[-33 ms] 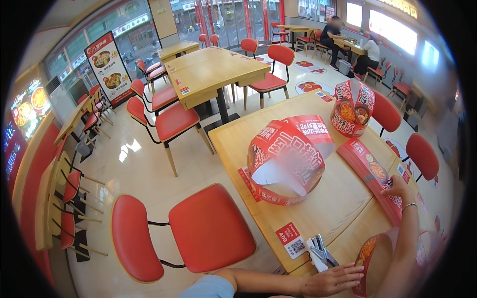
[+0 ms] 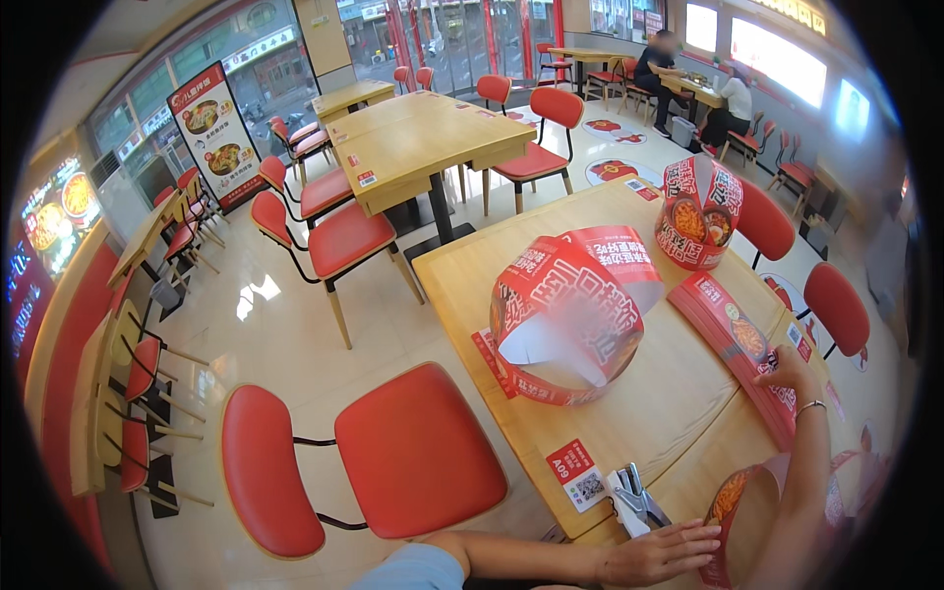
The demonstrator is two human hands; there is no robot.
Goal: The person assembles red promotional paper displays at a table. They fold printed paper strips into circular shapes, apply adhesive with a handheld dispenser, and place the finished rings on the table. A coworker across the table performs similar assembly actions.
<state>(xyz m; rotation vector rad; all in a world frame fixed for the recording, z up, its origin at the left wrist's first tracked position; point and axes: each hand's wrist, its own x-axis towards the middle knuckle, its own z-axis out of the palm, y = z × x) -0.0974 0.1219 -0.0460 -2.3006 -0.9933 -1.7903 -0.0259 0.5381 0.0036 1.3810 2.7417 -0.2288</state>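
Observation:
My right hand (image 2: pixel 790 379) reaches over a stack of red printed paper strips (image 2: pixel 723 320), its fingers closed at the near part of the stack. Lower down, my left hand (image 2: pixel 657 557) lies with fingers stretched out, their tips touching a curved red paper band (image 2: pixel 726 492) that is partly hidden under my right forearm. Beside my left hand is a stapler (image 2: pixel 634 500), white and metallic. A large paper hat (image 2: pixel 570 315) made of red printed strips stands on the wooden table (image 2: pixel 649 423), and a second paper hat (image 2: pixel 698 211) stands farther back.
A red card with a square code (image 2: pixel 577 477) sits at the table's left edge. Red chairs stand on both sides, one close by at left (image 2: pixel 418 452). Another wooden table (image 2: pixel 423 143) is farther off. Two people sit at a table in the far right background.

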